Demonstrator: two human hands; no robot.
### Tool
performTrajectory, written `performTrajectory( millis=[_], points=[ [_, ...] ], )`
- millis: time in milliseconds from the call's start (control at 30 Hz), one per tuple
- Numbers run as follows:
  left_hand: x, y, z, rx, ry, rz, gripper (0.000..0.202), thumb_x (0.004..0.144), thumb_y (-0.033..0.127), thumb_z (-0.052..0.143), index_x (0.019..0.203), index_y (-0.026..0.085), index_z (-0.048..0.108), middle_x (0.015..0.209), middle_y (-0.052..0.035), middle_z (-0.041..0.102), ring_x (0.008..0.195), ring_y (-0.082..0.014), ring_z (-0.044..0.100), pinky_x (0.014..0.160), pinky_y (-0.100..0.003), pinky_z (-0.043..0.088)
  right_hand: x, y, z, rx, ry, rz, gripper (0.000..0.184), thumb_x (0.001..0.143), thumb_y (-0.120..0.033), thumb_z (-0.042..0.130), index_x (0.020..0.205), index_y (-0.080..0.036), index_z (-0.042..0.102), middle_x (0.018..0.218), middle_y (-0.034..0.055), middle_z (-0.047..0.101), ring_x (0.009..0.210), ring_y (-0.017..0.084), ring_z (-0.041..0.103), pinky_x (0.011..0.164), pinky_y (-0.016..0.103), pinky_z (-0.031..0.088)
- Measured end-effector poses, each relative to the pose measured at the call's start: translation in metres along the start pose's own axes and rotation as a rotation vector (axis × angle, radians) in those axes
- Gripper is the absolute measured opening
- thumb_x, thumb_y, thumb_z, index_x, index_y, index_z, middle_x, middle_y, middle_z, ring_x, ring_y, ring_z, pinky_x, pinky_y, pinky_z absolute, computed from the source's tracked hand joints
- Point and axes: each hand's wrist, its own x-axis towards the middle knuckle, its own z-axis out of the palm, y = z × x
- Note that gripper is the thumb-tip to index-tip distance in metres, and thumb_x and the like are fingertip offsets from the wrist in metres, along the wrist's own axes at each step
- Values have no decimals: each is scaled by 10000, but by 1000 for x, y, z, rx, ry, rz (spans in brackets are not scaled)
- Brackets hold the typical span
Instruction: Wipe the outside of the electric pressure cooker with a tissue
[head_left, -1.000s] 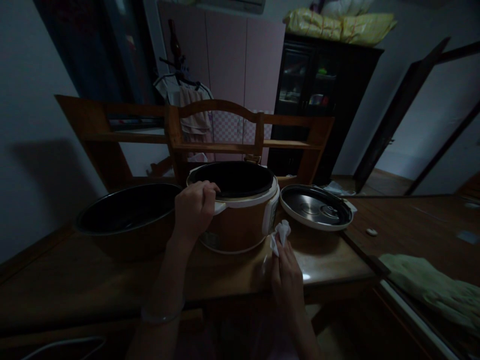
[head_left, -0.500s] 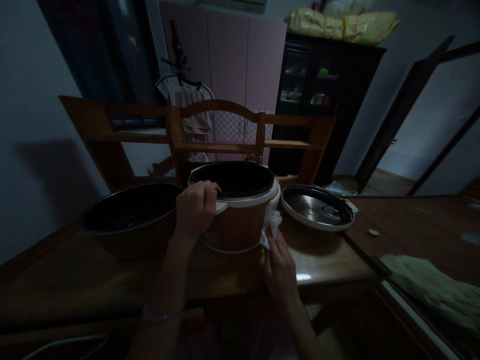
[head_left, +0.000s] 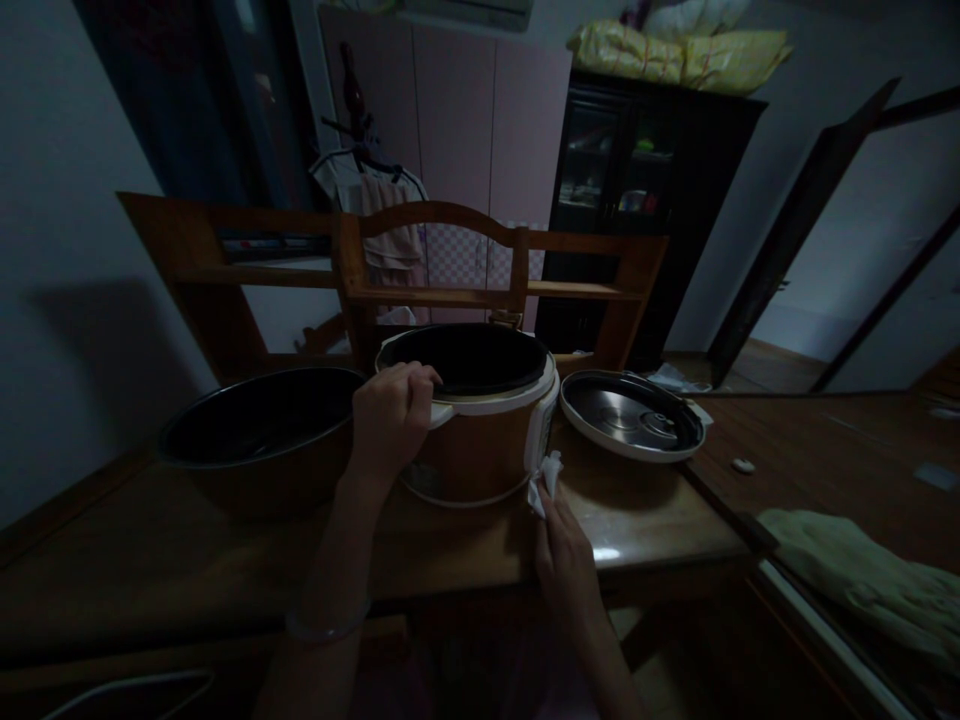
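A cooker body [head_left: 472,450], brown with a white rim and a dark inside, stands upright on the wooden desk [head_left: 450,550]. My left hand [head_left: 394,415] is closed around the rim and handle at its left front. In my right hand [head_left: 566,545] is a crumpled white tissue [head_left: 545,485], pinched in the fingers close to the lower end of the cooker's white side panel [head_left: 540,430]. Whether the tissue touches the cooker I cannot tell. A round lid [head_left: 632,415] lies inner side up to the right. Left of the cooker sits a wide dark pot [head_left: 259,450].
A wooden shelf rack [head_left: 439,212] runs along the desk's back edge. Greenish cloth [head_left: 847,560] lies at the lower right. A small pale object [head_left: 742,466] rests on the brown surface at right. Pink wardrobe doors [head_left: 454,120] and a black cabinet [head_left: 697,180] stand behind.
My right hand has moved down a little with the tissue, from the middle of the side panel to its lower end. My left hand keeps its grip on the cooker.
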Motion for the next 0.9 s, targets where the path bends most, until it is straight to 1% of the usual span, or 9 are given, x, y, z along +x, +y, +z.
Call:
performTrajectory(
  millis=[100,167,267,367,467,600,733,900],
  points=[
    [0,-1,1,-8,-2,-3,452,1020,291,268,898,212,696,966,-55,739,937,-205,664,847,-330,447,4,-2,-7,76,44,73,547,1005,-141,355,1539,-260,370,1571,74,429,1465,234,387,1175,519,389],
    [0,-1,1,-9,-1,-1,454,1022,295,266,897,212,694,970,-56,738,936,-204,665,856,-331,448,11,-8,-12,116,98,97,531,1026,-172,342,1549,-263,348,1577,69,419,1475,230,369,1185,516,371],
    [0,0,0,-6,-2,3,460,1021,299,263,894,215,698,954,-54,739,927,-203,663,848,-330,455,24,-19,-18,161,169,70,514,1042,-198,328,1552,-263,344,1589,61,401,1491,232,338,1198,521,347],
    [-1,0,0,-25,7,-5,470,1020,303,260,890,213,702,961,-54,743,935,-202,667,857,-328,461,38,-29,-21,174,187,37,524,1042,-204,335,1562,-264,319,1600,54,382,1494,231,331,1196,507,357],
    [0,0,1,-34,16,-2,471,1019,309,263,879,213,702,964,-56,746,940,-206,671,870,-334,461,48,-37,-21,173,162,-1,543,1035,-185,320,1572,-264,294,1620,48,343,1506,228,303,1201,492,355],
    [0,1,0,-25,6,-4,459,1016,299,274,888,215,706,969,-55,748,923,-207,668,842,-343,457,53,-43,-17,163,108,-25,565,1031,-162,316,1583,-270,258,1647,38,278,1528,230,241,1216,492,327],
    [0,1,-1,-15,1,-1,471,1021,294,256,890,215,701,938,-51,740,904,-203,661,832,-336,450,49,-39,-12,126,83,-40,590,1020,-139,325,1592,-251,230,1665,55,223,1533,241,223,1212,486,334],
    [0,0,0,4,9,6,481,1022,306,244,887,216,697,916,-54,732,895,-204,660,831,-333,451,39,-31,-10,84,62,-62,637,994,-92,336,1597,-252,207,1663,70,223,1529,252,235,1198,497,354]
  ],
)
